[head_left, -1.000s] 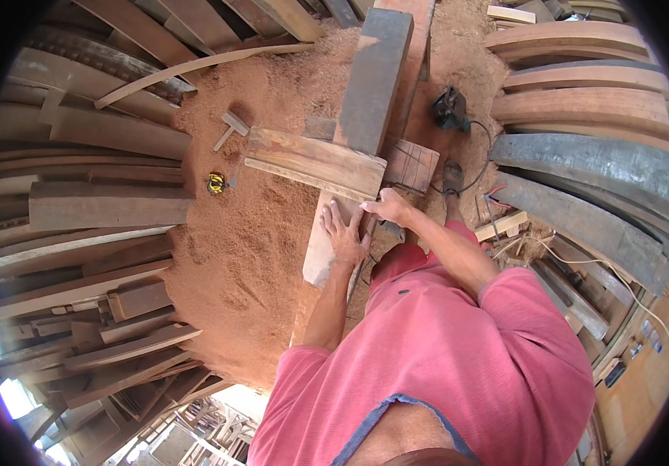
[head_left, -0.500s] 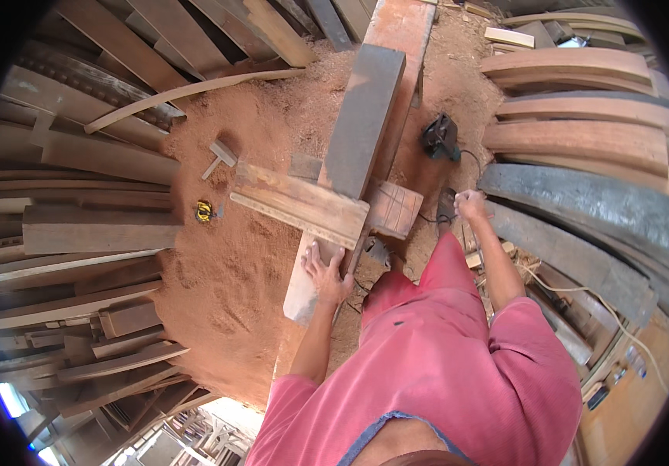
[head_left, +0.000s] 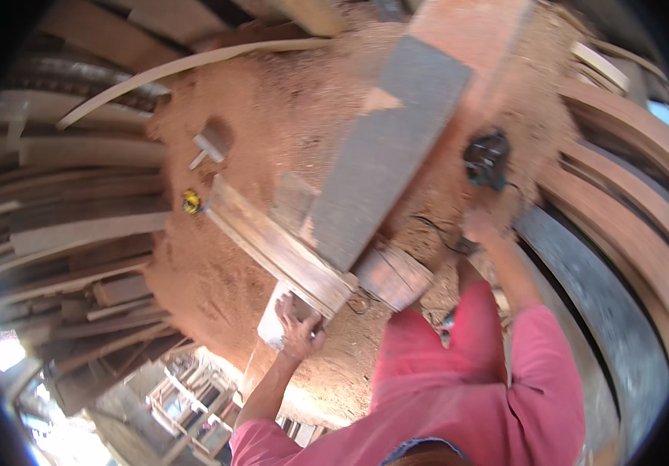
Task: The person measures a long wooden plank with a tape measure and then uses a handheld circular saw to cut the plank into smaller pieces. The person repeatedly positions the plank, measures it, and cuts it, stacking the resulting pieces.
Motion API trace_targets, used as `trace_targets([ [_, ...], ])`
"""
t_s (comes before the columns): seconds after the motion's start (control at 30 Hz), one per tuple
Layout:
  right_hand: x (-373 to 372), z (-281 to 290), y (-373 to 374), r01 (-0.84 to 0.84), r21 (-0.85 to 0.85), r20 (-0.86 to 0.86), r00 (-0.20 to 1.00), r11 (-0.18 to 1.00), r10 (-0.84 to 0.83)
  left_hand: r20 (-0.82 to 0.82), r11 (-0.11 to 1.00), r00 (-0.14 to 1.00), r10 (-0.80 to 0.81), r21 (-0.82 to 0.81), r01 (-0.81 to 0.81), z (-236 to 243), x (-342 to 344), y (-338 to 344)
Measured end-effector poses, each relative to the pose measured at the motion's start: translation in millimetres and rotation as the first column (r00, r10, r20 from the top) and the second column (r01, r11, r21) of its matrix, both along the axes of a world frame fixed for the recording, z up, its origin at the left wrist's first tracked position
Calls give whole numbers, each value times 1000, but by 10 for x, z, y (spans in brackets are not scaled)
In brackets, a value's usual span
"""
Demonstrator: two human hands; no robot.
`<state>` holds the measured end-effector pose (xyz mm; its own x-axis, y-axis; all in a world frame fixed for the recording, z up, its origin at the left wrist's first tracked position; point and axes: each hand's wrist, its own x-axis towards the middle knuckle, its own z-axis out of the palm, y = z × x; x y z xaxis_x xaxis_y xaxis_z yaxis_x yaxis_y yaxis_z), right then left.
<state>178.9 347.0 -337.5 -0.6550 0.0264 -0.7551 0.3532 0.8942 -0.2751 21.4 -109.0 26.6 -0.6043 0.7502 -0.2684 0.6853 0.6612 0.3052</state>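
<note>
My left hand lies with fingers spread on the pale end of a board, close against a brown plank set crosswise. Beyond that plank, a thick grey timber rests at a slant along a long reddish beam. My right hand reaches out past my knee, holding its place just short of a dark corded power tool with a teal part. Motion smears its fingers, and no hold on the tool shows. A short block sits under the grey timber's near end.
Sawdust covers the ground. On it lie a T-shaped tool and a yellow-and-black tape measure. Stacked boards line the left; curved timbers crowd my right side. A thin cable runs near the power tool.
The view has swung, so the timbers slant more. My right hand has gone forward from beside my knee toward the power tool. My left hand still rests on the board's end.
</note>
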Motion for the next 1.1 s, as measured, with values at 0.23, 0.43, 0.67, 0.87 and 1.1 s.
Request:
trace_targets([
  [0.23, -295, -1449, 330, -409, 116, -191, 885, 905, 425, 5, 1000, 1000, 6, -22, -6, 29, 41, -91],
  [0.43, -189, -2566, 466, -459, 219, -260, 823, 861, 504, 44, 999, 998, 39, -36, -37, -43, 84, -129],
  [0.67, 102, -2802, 832, -390, 273, -357, 807, 879, 469, 44, 999, 999, 16, 30, -18, -178, 43, -218],
  [0.87, -92, -1341, 938, 16, 152, -73, 997, 988, -5, 32, 999, 999, 40, 2, -40, -90, 126, -167],
  [1.1, 551, 1654, 233, 542, -216, -141, 806, 812, -575, 30, 998, 999, 36, 55, -38, -47, 17, -52],
])
